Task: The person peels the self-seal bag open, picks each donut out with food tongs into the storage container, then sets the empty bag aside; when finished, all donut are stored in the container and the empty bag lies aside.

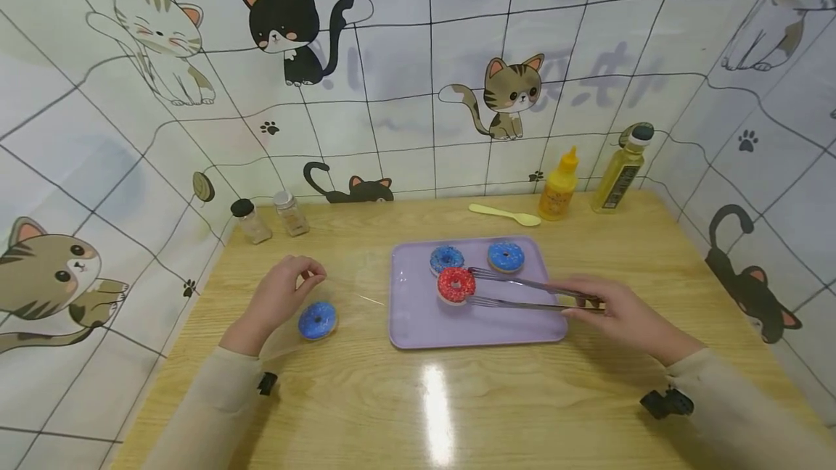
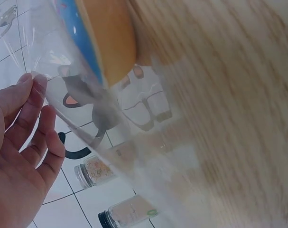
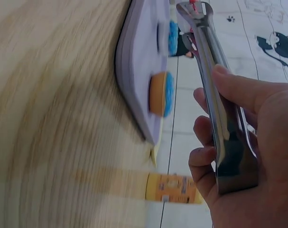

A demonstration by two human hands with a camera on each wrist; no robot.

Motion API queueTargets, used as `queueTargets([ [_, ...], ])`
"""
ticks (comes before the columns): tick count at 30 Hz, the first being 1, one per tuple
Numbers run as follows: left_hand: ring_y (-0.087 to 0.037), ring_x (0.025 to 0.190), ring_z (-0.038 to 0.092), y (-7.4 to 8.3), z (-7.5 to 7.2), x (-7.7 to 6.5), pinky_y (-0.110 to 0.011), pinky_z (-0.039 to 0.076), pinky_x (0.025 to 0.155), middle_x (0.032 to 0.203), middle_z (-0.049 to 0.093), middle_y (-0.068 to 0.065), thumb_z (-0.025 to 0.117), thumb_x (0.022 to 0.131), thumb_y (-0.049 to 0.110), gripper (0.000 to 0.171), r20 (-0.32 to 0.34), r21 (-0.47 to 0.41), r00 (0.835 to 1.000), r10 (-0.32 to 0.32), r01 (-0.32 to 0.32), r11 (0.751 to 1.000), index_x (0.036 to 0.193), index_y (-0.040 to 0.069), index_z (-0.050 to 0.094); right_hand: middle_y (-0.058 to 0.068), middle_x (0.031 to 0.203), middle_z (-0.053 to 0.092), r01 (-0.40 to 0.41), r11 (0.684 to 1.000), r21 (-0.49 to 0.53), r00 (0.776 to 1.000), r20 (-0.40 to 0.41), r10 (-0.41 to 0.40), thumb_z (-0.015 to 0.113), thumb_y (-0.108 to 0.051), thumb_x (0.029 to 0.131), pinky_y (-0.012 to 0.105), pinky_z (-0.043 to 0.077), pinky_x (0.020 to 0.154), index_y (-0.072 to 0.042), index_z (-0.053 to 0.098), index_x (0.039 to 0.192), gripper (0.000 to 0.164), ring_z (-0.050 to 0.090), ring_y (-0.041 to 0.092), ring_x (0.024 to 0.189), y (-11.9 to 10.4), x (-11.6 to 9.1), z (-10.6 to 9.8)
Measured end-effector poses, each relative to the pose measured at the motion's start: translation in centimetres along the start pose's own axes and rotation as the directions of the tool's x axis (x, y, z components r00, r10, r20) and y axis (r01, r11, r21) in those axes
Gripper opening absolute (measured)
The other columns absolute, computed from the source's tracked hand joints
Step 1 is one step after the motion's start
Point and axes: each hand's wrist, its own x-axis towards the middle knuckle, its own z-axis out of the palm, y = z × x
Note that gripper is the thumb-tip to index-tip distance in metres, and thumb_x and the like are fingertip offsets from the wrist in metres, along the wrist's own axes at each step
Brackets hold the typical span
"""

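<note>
My right hand point(image 1: 610, 310) grips metal tongs point(image 3: 217, 102), thumb on one arm and fingers curled round the other side. The tongs' tips hold a red sprinkled donut point(image 1: 456, 286) over the lilac tray point(image 1: 418, 332). Two blue donuts, one darker point(image 1: 447, 260) and one brighter point(image 1: 506, 257), lie at the tray's back. At the left, my left hand point(image 1: 281, 296) pinches the edge of a clear plastic bag point(image 2: 129, 161) between thumb and forefinger. A blue-iced donut point(image 1: 318, 320) lies beside that hand, partly seen through the bag in the left wrist view.
Two small spice jars, one with a black lid point(image 1: 251, 221) and one with a pale lid point(image 1: 292, 214), stand at the back left. Along the back right are a pale yellow spoon point(image 1: 504, 215), a yellow squeeze bottle point(image 1: 558, 187) and an oil bottle point(image 1: 622, 171). Cat-printed walls enclose the table.
</note>
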Motion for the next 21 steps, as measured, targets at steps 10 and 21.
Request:
queueTargets([
  [10, -0.017, 0.087, 0.054, -0.1, 0.0, 0.1, -0.036, 0.046, 0.074, 0.096, 0.067, 0.0, 0.068, 0.102, 0.02, 0.006, 0.005, 0.003, 1.0, -0.015, 0.015, 1.0, 0.103, 0.016, 0.073, -0.012, 0.103, 0.066, 0.017, 0.999, -0.03, 1.0, 0.005, -0.017, 0.078, -0.003, 0.09, 0.022, 0.04, 0.056, -0.019, 0.068, 0.136, 0.049, 0.048, 0.001, 0.07, 2.2, -2.6, -3.4],
  [21, -0.017, 0.086, 0.054, -0.4, 0.4, 0.1, -0.037, 0.046, 0.074, 0.095, 0.066, 0.0, 0.068, 0.101, 0.018, 0.005, -0.015, 0.002, 1.0, -0.014, 0.014, 1.0, 0.103, 0.017, 0.073, -0.01, 0.105, 0.065, -0.014, 0.999, -0.033, 0.998, 0.069, 0.016, 0.078, -0.005, 0.09, 0.023, 0.041, 0.055, -0.015, 0.066, 0.137, 0.049, 0.048, 0.003, 0.071, 3.8, -4.5, -6.0],
])
